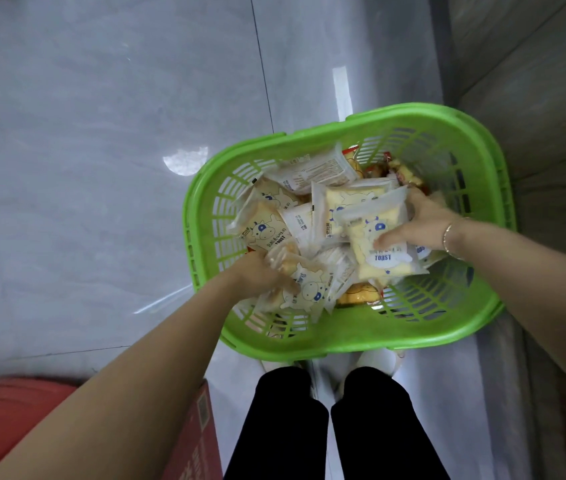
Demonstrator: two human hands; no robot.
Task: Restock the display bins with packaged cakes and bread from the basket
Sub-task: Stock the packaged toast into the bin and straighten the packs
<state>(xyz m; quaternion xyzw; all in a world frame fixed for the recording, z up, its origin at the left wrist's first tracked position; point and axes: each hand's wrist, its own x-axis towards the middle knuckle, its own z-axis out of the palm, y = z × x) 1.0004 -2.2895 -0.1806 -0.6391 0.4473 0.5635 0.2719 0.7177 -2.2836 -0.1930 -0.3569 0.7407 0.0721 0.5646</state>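
A green plastic basket [361, 336] stands on the floor in front of my feet, filled with several clear packets of toast printed with a blue cartoon cow. My left hand [260, 273] reaches in at the near left and grips a toast packet [304, 289]. My right hand [420, 223] is closed on a stack of toast packets [375, 244] at the basket's right side, thumb on top. Darker packaged cakes [402, 173] show at the far right of the basket, and another [357, 294] lies under the toast.
Glossy grey floor tiles [101, 168] spread to the left. A red cardboard box [202, 431] sits at the lower left beside my legs. A grey wood-look panel [534, 81] rises along the right side, close to the basket.
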